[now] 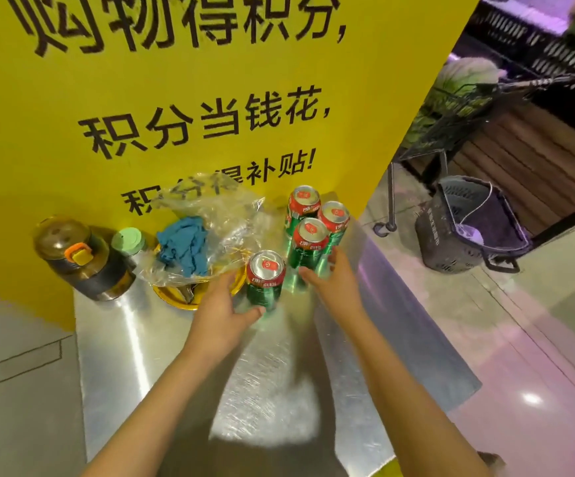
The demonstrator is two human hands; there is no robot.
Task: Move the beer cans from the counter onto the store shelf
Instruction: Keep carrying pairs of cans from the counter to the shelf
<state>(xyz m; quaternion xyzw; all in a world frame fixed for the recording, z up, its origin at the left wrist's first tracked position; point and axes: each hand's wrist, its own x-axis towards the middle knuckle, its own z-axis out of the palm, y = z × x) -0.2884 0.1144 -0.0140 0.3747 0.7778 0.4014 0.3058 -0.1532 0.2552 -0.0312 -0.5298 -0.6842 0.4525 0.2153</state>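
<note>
Several green beer cans with red tops stand on a steel counter (262,390) against a yellow wall. My left hand (224,304) grips the nearest can (265,278), thumb on its front and fingers behind it. My right hand (330,280) reaches to a second can (308,244), thumb on its left side and fingers round its right side. Two more cans (303,204) (334,218) stand close behind it, upright. No store shelf is in view.
Left of the cans lies a clear plastic bag with a blue cloth (184,246) over a yellow dish (176,297), then a green-lidded cup (128,241) and a big brown bottle (76,259). On the floor at right stand a shopping basket (468,232) and a trolley (451,115).
</note>
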